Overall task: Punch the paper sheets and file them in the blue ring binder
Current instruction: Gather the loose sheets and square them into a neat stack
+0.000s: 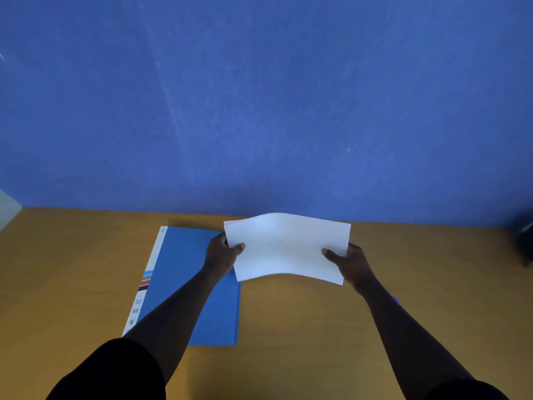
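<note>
a small stack of paper sheets [288, 249] is held up off the counter [72, 284] by both hands, one at each short edge. the left hand [222, 251] is clasped on the left edge, its thumb laid over the top face and the fingers hidden beneath; the right hand [347, 261] is clasped on the right edge in the same way, thumb on top. because the stack is supported only at its ends, a gentle wave is seen across the middle, and the far edge is fanned slightly, so the sheets appear not to be fully squared. this two-sided hold is probably used so that the edges can be aligned before punching.

the blue ring binder [187, 269] is lying flat and closed on the counter, to the left of the sheets and partly under the left forearm, with its white label strip turned to the left. the sheets are held above and just to the right of it, their left edge overlapping its far right corner in the view. the binder seems to have been kept close by so that filing can follow directly.

a dark object [523, 243] is cut off at the right border of the view; whether it is the punch cannot be told. no holes can be made out in the sheets, so the punching is judged not yet done.
</note>
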`<state>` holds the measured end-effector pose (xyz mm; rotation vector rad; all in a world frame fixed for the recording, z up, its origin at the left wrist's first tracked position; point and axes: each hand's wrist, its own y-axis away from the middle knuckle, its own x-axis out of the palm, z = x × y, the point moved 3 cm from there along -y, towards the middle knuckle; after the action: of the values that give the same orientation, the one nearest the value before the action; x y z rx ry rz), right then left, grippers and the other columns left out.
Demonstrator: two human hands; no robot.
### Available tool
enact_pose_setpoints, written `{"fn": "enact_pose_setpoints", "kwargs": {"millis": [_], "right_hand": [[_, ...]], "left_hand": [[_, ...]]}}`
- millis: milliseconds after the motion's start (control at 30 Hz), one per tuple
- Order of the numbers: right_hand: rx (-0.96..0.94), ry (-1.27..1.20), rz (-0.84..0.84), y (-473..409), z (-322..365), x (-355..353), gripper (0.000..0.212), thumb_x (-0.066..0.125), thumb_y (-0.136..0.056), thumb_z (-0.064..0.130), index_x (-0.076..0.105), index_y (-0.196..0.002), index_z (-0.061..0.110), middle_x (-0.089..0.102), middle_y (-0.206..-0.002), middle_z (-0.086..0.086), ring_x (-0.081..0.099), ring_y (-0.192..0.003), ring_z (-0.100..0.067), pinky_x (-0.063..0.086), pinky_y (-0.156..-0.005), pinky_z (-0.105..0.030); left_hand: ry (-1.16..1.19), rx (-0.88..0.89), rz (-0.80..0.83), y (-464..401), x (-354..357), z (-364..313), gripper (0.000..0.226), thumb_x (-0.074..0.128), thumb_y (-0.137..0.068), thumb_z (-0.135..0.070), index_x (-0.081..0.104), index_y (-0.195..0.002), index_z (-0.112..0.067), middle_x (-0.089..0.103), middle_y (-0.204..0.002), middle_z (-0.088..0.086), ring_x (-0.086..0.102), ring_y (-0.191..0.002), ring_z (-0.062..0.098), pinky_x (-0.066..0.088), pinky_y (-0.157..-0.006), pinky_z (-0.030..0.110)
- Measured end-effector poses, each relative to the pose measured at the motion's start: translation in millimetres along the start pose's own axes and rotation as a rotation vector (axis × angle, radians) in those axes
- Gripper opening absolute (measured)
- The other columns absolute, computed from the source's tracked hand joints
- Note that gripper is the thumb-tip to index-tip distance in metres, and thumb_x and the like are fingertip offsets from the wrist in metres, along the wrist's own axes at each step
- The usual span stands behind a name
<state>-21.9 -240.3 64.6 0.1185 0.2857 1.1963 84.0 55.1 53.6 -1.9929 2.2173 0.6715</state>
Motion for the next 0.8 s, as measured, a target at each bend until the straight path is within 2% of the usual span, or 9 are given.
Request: {"fn": "enact_pose_setpoints", "kwargs": {"millis": [167,233,300,367,467,600,800], "right_hand": [[0.016,-0.099,-0.073,-2.2,-19.2,-6.8,0.023,0.073,-0.085,0.009,0.069,-0.107,0.013,0.073,-0.1,0.0,0.07,-0.087,-0.009,0.055,-0.07,-0.02],[0.047,-0.141,-0.069,-5.3,-29.5,-11.1,0.021,0.073,-0.084,0.008,0.069,-0.104,0.015,0.073,-0.102,-0.003,0.07,-0.093,-0.017,0.056,-0.078,-0.029],[0.066,-0.14,-0.056,-6.0,-36.1,-14.3,0.022,0.074,-0.083,0.005,0.069,-0.103,0.014,0.073,-0.104,-0.007,0.07,-0.096,-0.023,0.058,-0.08,-0.032],[0.076,-0.128,-0.045,-5.6,-38.2,-17.1,0.026,0.074,-0.082,0.002,0.068,-0.102,0.017,0.072,-0.103,-0.006,0.07,-0.094,-0.019,0.059,-0.076,-0.028],[0.074,-0.141,-0.054,-6.3,-39.6,-21.5,0.031,0.076,-0.079,-0.001,0.067,-0.098,0.022,0.072,-0.099,0.0,0.07,-0.088,-0.008,0.058,-0.074,-0.022],[0.063,-0.135,-0.061,-7.5,-43.1,-21.6,0.03,0.077,-0.078,0.0,0.068,-0.096,0.022,0.073,-0.097,0.001,0.07,-0.088,-0.009,0.058,-0.074,-0.023],[0.058,-0.18,-0.104,-7.0,-45.9,-21.1,0.026,0.075,-0.08,0.001,0.069,-0.094,0.022,0.073,-0.096,0.002,0.07,-0.086,-0.011,0.058,-0.073,-0.022]], "left_hand": [[0.068,0.089,-0.089,10.6,24.6,1.9,0.021,0.07,-0.084,-0.006,0.064,-0.099,-0.019,0.068,-0.091,-0.006,0.066,-0.086,0.017,0.053,-0.076,0.03],[0.076,0.095,-0.093,10.8,33.4,7.6,0.022,0.071,-0.084,-0.005,0.065,-0.099,-0.02,0.068,-0.089,-0.008,0.066,-0.083,0.014,0.053,-0.075,0.03],[0.064,0.087,-0.064,12.6,39.3,11.4,0.021,0.071,-0.085,-0.005,0.067,-0.103,-0.014,0.07,-0.092,-0.004,0.066,-0.083,0.014,0.052,-0.07,0.026],[0.051,0.057,-0.039,12.8,44.0,15.3,0.023,0.073,-0.083,-0.005,0.068,-0.105,-0.011,0.07,-0.094,-0.001,0.065,-0.082,0.012,0.05,-0.068,0.021],[0.108,0.015,-0.04,11.8,49.1,19.3,0.028,0.077,-0.078,-0.003,0.068,-0.102,-0.015,0.071,-0.094,0.0,0.067,-0.085,0.015,0.054,-0.075,0.029],[0.169,-0.054,-0.06,10.4,56.1,22.8,0.027,0.078,-0.078,-0.002,0.066,-0.098,-0.016,0.07,-0.095,0.004,0.067,-0.083,0.017,0.056,-0.079,0.035],[0.127,-0.079,-0.06,8.3,60.6,27.9,0.027,0.079,-0.078,-0.008,0.066,-0.102,-0.014,0.071,-0.099,0.008,0.067,-0.089,0.024,0.057,-0.083,0.04]]}}
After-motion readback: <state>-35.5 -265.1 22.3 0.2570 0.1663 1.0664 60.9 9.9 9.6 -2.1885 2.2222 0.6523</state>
